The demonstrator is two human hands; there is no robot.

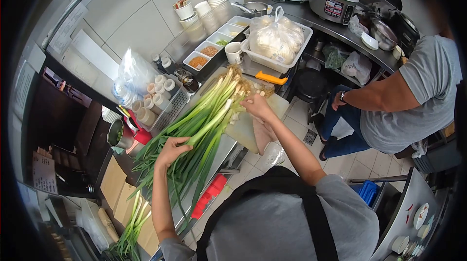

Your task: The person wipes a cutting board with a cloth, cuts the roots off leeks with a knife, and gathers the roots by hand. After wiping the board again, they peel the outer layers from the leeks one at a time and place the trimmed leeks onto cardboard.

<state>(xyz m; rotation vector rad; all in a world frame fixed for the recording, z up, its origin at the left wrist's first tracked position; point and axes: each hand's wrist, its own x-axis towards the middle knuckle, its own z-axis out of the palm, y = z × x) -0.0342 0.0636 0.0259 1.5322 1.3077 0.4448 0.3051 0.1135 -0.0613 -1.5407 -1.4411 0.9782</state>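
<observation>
The green onions lay on the narrow counter, their white ends on the cutting board. The board's near edge overhung the floor, trays crowded the wall side, and a seated person took up the aisle. Their long axis ran slantwise, roots toward the knife and green tips toward the near left. The right hand had its fingers closed on the white stalks, while the left hand lay over the greens, fingers bent, its grip unclear.

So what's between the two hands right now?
In the head view, only the green onions bundle runs there, from the left hand on the green leaves to the right hand at the white ends.
</observation>
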